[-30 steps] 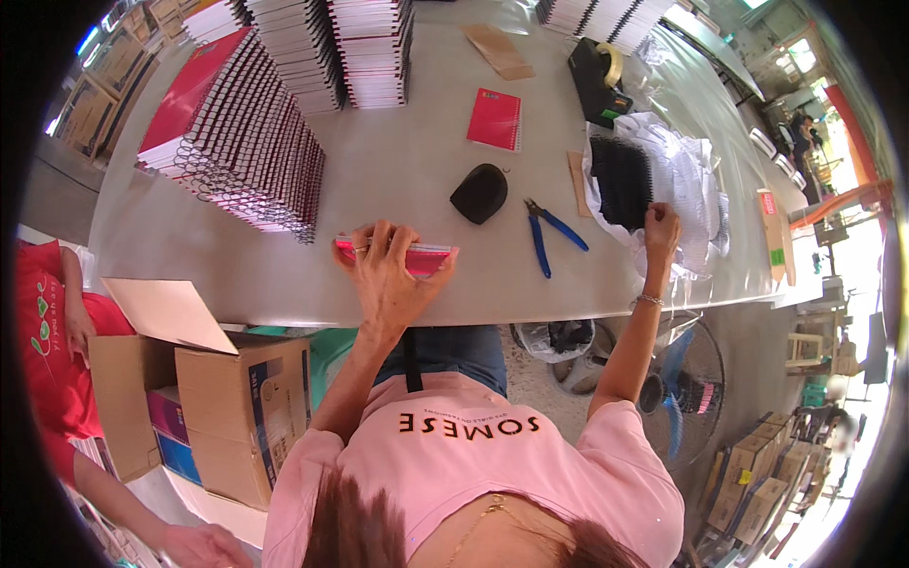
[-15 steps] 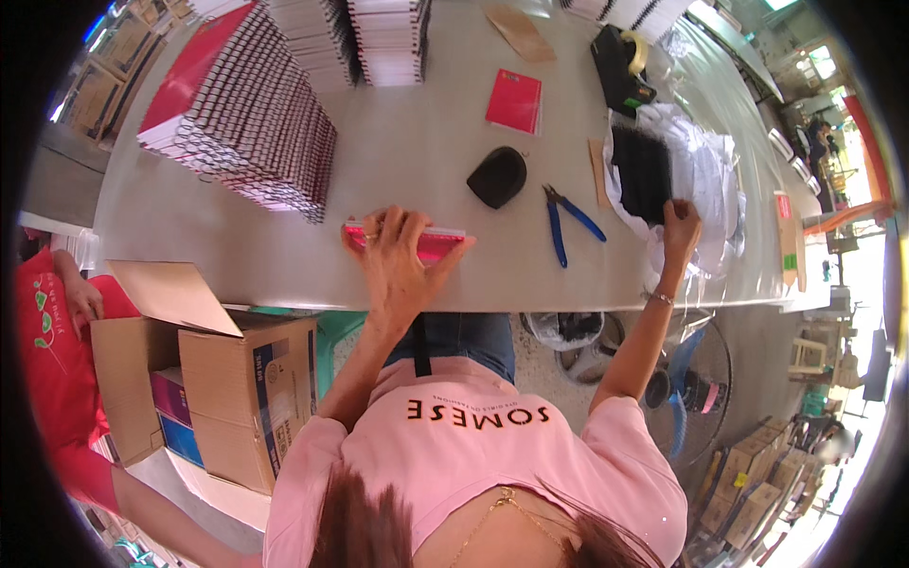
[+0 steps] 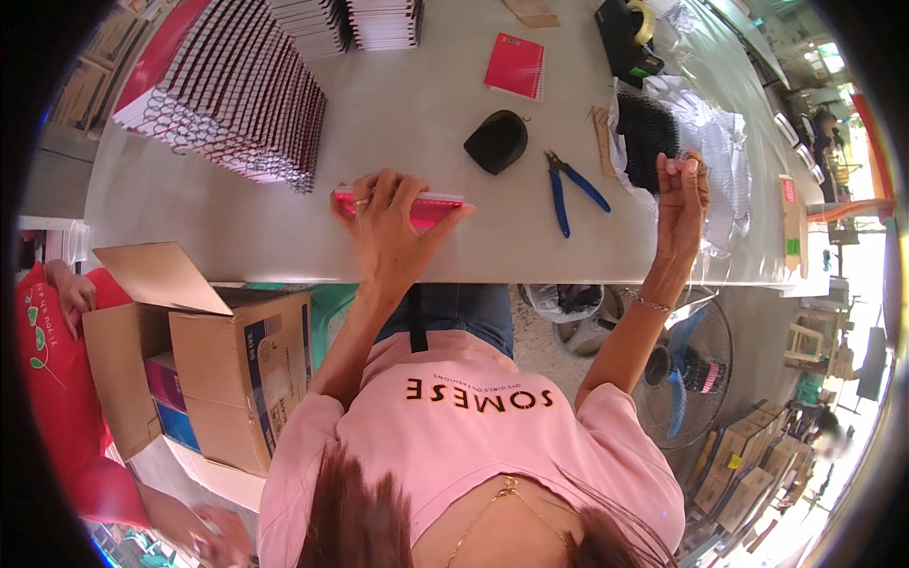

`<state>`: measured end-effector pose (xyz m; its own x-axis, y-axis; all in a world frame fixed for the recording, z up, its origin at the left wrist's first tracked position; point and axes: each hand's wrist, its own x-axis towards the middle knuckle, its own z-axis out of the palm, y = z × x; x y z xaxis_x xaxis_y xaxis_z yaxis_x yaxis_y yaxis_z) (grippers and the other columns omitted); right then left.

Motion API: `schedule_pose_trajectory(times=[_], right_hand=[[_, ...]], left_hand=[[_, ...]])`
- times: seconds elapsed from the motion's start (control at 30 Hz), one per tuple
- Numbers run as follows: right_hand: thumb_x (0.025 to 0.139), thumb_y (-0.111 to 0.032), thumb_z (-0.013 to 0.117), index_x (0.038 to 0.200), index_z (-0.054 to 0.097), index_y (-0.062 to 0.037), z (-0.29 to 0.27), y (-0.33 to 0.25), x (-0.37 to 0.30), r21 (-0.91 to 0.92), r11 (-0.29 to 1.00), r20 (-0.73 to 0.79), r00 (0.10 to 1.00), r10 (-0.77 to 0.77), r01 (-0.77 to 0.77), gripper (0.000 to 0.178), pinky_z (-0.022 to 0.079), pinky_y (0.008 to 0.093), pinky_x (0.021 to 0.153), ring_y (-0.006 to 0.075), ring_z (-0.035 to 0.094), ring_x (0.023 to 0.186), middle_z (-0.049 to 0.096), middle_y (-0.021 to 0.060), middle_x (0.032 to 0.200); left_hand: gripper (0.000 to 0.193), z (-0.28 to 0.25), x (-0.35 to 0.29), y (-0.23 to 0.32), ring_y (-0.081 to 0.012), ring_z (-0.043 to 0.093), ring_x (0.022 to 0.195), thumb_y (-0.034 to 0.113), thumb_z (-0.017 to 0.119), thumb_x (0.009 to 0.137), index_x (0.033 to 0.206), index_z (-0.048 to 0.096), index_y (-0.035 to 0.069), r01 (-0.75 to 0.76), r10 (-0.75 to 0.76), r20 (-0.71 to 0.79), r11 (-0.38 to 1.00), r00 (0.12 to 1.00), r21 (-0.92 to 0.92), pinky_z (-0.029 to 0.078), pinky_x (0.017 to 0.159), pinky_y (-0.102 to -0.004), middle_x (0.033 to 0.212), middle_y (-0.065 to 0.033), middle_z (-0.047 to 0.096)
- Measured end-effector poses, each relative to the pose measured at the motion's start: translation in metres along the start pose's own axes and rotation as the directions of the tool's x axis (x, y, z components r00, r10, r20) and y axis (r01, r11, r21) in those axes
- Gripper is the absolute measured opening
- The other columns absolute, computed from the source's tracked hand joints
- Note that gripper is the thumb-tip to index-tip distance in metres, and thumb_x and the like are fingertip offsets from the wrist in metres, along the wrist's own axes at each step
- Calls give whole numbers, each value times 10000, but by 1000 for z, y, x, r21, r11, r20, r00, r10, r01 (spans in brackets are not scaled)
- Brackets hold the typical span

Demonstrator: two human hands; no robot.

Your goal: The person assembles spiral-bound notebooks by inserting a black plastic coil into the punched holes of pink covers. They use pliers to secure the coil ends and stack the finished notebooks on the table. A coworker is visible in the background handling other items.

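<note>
My left hand is closed around a small red notebook, held on edge near the front of the table with its white page edges upward. My right hand is raised palm up, fingertips pinched together beside a bundle of black wire binding coils. What is in the pinch is too small to make out. The coils lie on crumpled white plastic wrapping. Between my hands are blue-handled cutting pliers, jaws pointing away, and a black rounded object. Another red notebook lies flat farther back.
Tall stacks of spiral notebooks stand at the far left. A black tape dispenser sits at the back right. Below the table edge are an open cardboard box, a fan, and a co-worker in red on the left.
My right hand has lifted off the black coils and turned its palm up, still pinched. My left hand keeps the red notebook. The view has tilted slightly, and the co-worker's lower hand has come into sight.
</note>
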<state>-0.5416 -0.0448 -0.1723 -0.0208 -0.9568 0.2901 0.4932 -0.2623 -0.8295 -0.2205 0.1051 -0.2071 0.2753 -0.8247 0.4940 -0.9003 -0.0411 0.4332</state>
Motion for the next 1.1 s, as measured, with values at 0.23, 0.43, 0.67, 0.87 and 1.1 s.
schedule_pose_trajectory(times=[0.23, 0.43, 0.67, 0.87, 1.1], right_hand=[[918, -83, 663, 1103, 635, -6, 94, 32, -50, -468, 879, 365, 884, 291, -96, 202, 504, 305, 841, 177, 661, 871, 690, 73, 972], [885, -42, 665, 1070, 640, 3, 133, 48, -77, -751, 651, 444, 814, 375, 110, 191, 501, 323, 786, 230, 675, 854, 705, 136, 948], [840, 9, 678, 1026, 644, 2, 136, 54, -81, -733, 646, 477, 838, 266, 213, 189, 492, 329, 780, 245, 654, 835, 684, 119, 954], [800, 51, 688, 1004, 633, -4, 139, 55, -87, -698, 690, 480, 840, 255, 190, 219, 489, 321, 785, 204, 615, 816, 646, 92, 922], [860, 15, 633, 1055, 631, -17, 135, 55, -86, -699, 637, 580, 778, 240, 325, 198, 490, 379, 788, 293, 628, 857, 633, 113, 969]], left_hand=[[443, -1, -4, 3, -252, 524, 1043, 547, 792, 701, 854, 643, 159, 13, -14, 3, 999, 1000, 34, 270, 958, -580, 914, 3, 564], [452, -2, -5, 0, -253, 521, 1027, 551, 783, 711, 873, 640, 154, 0, 0, 20, 1000, 1000, -16, 259, 960, -579, 924, 0, 557], [439, -6, -5, -2, -243, 507, 1038, 528, 770, 729, 918, 638, 154, -12, 13, 49, 1000, 999, -8, 256, 952, -574, 943, 1, 557], [393, -11, -5, -3, -247, 504, 1027, 482, 773, 744, 924, 644, 158, -12, 13, 74, 1000, 997, -21, 271, 930, -563, 950, 6, 570], [345, -12, -2, -3, -253, 520, 1021, 435, 751, 777, 971, 641, 171, 2, 0, 105, 1000, 994, -18, 289, 923, -597, 972, 7, 590]])
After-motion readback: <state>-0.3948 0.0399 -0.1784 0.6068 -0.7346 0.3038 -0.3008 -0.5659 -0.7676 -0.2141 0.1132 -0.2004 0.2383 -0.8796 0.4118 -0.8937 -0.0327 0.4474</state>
